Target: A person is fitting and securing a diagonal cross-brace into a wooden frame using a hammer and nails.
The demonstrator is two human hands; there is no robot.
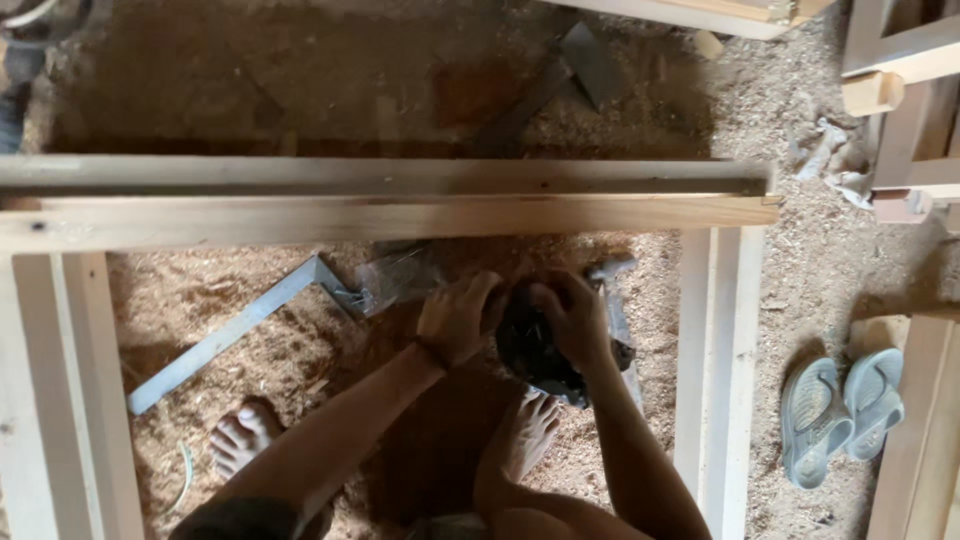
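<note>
**Both hands on a dark bag inside a wooden frame on the floor**

View from the head camera, looking down at a sawdust-covered floor (200,300). A person squats here; two bare feet show, one at near left (243,437), one near centre (527,432).

Left hand (457,318): fingers curled, resting against the left edge of a dark bag (535,350). Whether it pinches the bag's edge or only presses on it cannot be told. Right hand (573,318): fingers bent down over the top of the same bag, gripping its upper rim. The two hands sit close together, with the bag's opening between them.

The dark bag lies on the floor near centre, just beyond the toes of the centre foot. Contents look dark and small; too blurred to identify.

Surroundings: a pale wooden frame (400,215) lies around the work spot, its long rail crossing far of the hands, with uprights at left and right. A grey metal square (230,335) lies in the sawdust to the left of the hands. A crumpled clear plastic bag (395,280) sits just far-left of the left hand. A hammer (612,270) lies just right of the right hand. A pair of grey sandals (842,405) rests at right, outside the frame.
</note>
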